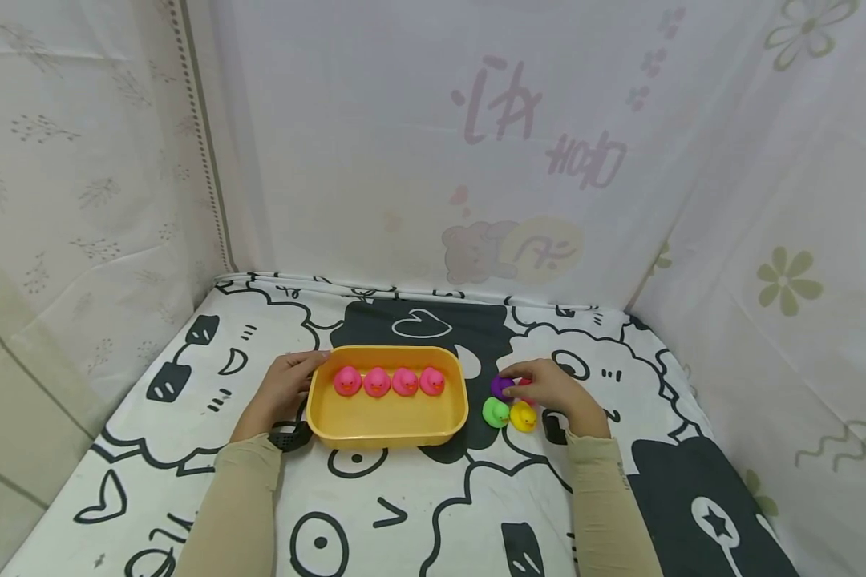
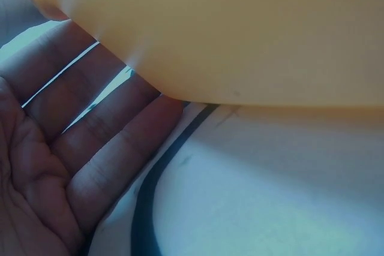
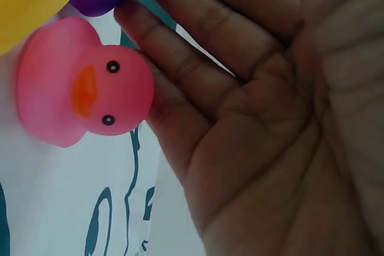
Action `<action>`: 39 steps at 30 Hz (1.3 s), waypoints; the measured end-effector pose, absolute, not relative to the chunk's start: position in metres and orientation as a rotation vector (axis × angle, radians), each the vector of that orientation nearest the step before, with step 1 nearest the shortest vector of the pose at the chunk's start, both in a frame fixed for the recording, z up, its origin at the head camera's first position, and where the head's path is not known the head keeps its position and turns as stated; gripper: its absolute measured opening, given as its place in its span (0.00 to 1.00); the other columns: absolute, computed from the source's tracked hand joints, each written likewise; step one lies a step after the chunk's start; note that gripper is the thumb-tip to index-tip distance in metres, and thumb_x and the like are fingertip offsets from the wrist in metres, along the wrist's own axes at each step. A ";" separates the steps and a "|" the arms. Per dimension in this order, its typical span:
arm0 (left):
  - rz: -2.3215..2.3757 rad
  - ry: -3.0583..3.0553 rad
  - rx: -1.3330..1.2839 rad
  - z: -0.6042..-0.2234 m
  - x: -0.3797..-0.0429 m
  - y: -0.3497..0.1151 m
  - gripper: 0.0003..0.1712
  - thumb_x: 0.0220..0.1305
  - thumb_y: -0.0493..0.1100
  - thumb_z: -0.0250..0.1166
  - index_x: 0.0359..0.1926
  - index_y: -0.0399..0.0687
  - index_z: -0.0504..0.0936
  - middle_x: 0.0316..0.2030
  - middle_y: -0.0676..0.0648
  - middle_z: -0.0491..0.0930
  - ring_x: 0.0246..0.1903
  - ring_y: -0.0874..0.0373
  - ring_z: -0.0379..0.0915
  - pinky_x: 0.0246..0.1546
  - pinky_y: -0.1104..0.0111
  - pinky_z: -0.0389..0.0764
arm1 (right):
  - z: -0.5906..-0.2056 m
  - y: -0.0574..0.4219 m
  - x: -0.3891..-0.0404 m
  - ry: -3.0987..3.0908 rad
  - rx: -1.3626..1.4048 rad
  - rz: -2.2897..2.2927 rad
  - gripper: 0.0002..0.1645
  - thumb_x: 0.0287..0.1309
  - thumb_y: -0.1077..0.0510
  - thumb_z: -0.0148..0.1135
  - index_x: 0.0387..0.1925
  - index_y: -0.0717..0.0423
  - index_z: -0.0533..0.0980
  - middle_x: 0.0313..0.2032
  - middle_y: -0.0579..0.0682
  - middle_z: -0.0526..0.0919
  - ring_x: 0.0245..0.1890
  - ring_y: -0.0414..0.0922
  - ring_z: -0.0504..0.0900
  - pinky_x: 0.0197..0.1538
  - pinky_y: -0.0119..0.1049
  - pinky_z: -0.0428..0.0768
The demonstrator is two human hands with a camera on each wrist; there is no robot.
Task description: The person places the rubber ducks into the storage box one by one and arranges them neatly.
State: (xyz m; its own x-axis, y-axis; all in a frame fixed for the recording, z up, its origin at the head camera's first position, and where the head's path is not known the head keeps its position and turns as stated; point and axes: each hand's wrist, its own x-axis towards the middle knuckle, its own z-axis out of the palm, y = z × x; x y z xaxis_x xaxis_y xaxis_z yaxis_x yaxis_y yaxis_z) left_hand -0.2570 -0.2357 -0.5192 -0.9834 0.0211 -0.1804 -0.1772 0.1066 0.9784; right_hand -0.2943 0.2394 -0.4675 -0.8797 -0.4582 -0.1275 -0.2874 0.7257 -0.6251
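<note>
A yellow tray (image 1: 386,421) holds a row of several pink rubber ducks (image 1: 377,383) along its far half. At its left end my left hand (image 1: 286,389) grips the tray, thumb by the rim and fingers against the outer wall. Right of the tray, my right hand (image 1: 552,389) pinches a purple rubber duck (image 1: 499,388) between thumb and fingertips. Close beside that hand's fingers sits another pink duck (image 3: 60,82), mostly covered by the hand in the head view. A green duck (image 1: 495,413) and a yellow duck (image 1: 523,417) stand just nearer.
Under everything lies a white cloth (image 1: 397,513) with black cartoon drawings. Pale printed curtains (image 1: 346,160) hang behind the table and on both sides. A dark band (image 1: 290,436) is on the left wrist.
</note>
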 end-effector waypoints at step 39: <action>1.980 2.230 -0.151 -0.513 -0.254 -0.235 0.42 0.67 0.67 0.61 0.67 0.38 0.74 0.64 0.35 0.73 0.50 0.48 0.81 0.48 0.62 0.85 | -0.471 0.245 -0.295 2.675 -0.572 -0.889 0.18 0.60 0.55 0.71 0.52 0.43 0.84 0.53 0.47 0.85 0.56 0.53 0.79 0.62 0.59 0.76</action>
